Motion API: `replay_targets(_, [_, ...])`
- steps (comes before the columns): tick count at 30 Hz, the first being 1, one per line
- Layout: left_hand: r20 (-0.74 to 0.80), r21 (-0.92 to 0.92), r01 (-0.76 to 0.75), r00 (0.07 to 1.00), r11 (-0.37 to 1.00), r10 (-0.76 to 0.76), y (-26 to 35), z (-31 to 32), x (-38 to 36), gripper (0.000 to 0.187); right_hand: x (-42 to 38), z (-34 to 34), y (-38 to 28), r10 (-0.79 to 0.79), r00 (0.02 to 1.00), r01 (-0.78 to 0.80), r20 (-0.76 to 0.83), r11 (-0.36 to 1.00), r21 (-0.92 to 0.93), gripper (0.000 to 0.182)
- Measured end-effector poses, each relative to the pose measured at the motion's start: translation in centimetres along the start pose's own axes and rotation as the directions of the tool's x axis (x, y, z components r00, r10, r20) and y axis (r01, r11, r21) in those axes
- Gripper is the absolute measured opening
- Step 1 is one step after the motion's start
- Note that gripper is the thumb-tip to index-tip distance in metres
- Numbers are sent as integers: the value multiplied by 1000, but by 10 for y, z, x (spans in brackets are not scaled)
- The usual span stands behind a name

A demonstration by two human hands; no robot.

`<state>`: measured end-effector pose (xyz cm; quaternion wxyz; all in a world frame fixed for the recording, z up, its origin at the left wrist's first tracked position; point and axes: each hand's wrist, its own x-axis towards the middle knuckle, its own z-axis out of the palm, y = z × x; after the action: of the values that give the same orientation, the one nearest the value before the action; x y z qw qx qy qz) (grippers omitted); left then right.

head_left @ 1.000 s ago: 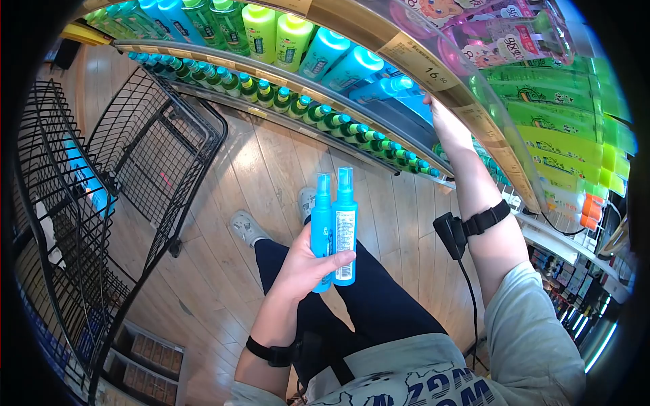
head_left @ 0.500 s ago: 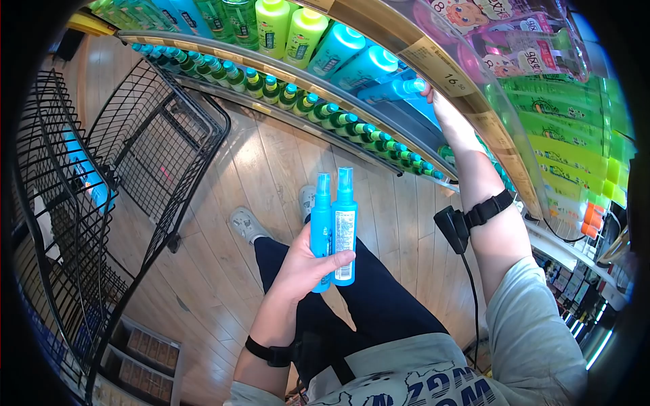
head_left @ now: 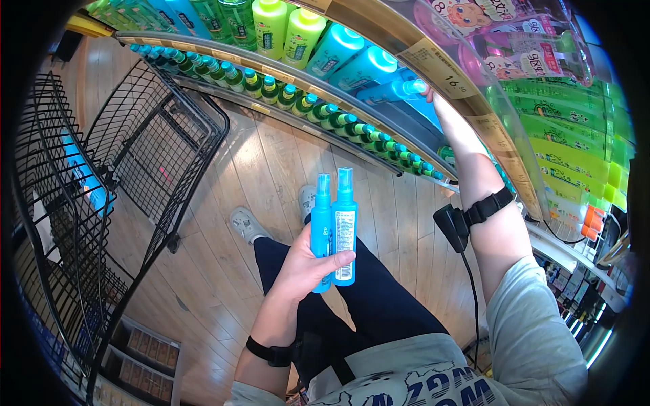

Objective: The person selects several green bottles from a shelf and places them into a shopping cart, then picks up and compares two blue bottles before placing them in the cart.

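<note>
Two blue spray bottles are held upright side by side in my left hand, its thumb across their lower part. My right hand reaches into the shelf at the upper right, mostly hidden by the shelf edge. Its fingertips are at the cap end of a blue bottle that lies tilted on the shelf; the grip is partly hidden. Larger blue bottles stand to the left of that one, with yellow-green bottles farther left.
A black wire cart stands at the left with a blue item in it. Below the shelf edge runs a row of small green bottles. Pink packs and green bottles fill the upper right. Boxes sit lower left.
</note>
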<state>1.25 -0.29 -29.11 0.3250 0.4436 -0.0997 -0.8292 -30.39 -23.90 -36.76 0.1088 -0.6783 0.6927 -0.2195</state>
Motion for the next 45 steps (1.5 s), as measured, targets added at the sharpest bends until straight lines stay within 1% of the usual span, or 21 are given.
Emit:
replay_targets(6, [1,-3,3,1000,1000,-3,2,2,0,45,-11,-25,-57,33,986,-51,162,993,109,37])
replay_targets(8, [1,-3,3,1000,1000,-3,3,2,0,45,-13,-36,-87,86,969,-126,232,979,163,37])
replay_targets(9, [5,-7,5,1000,1000,-5,3,2,0,45,-16,-44,-107,181,942,-241,284,951,194,37])
replay_targets(13, [11,-7,2,1000,1000,-2,4,3,0,45,-18,-48,-113,211,933,-270,292,946,180,35])
replay_targets(15, [12,-2,4,1000,1000,-4,4,3,-1,45,-18,-45,-107,261,927,-336,269,897,287,34])
replay_targets(16, [13,0,5,1000,1000,-5,4,3,-1,45,-18,-46,-107,263,927,-337,267,896,288,34])
replay_targets(18, [9,7,9,1000,1000,-9,4,4,-1,45,-19,-49,-106,316,905,-369,284,915,160,29])
replay_targets(19, [4,11,13,1000,1000,-13,5,4,-1,46,-22,-51,-105,316,906,-370,282,915,161,29])
replay_targets(21, [7,13,20,1000,1000,-20,4,4,-1,46,-33,-54,-105,259,933,-344,251,851,398,20])
replay_targets(22, [10,12,28,1000,1000,-28,4,4,-1,47,-40,-56,-108,260,932,-344,251,850,398,20])
replay_targets(24, [11,11,28,1000,1000,-28,3,4,-1,47,-50,-60,-122,199,974,-227,110,828,513,17])
replay_targets(28, [4,12,28,1000,1000,-28,2,4,0,47,-60,-44,-110,266,955,-293,130,785,546,16])
replay_targets(30, [7,7,32,999,999,-32,0,3,0,46,-54,-31,-122,183,967,-228,178,932,282,33])
replay_targets(32, [13,5,38,999,999,-38,-3,4,0,46,-51,-21,-126,225,933,-293,282,928,229,49])
replay_targets(33, [-1,11,21,1000,1000,-21,-4,4,1,47,-52,-4,-116,143,975,-190,171,936,296,44])
replay_targets(36, [-19,19,6,1000,1000,-6,-6,4,-1,47,-46,7,-111,96,972,-162,215,934,318,38])
replay_targets(37, [-23,20,8,1000,1000,-8,-6,3,-1,47,-48,4,-117,115,973,-174,201,936,305,32])
replay_targets(38, [-23,20,8,1000,1000,-7,-6,3,-1,47,-50,5,-114,115,973,-174,202,936,305,32])
replay_targets(41, [-20,7,1,1000,1000,-1,-7,2,-3,47,-57,-1,-113,97,992,-123,84,902,414,32])
replay_targets(42, [-21,8,-1,1000,1000,2,-8,2,-3,47,-57,-3,-109,86,994,-111,75,864,491,30])
replay_targets(45, [-21,10,2,1000,1000,-2,-8,3,-3,47,-52,-8,-108,52,998,-57,24,848,527,30])
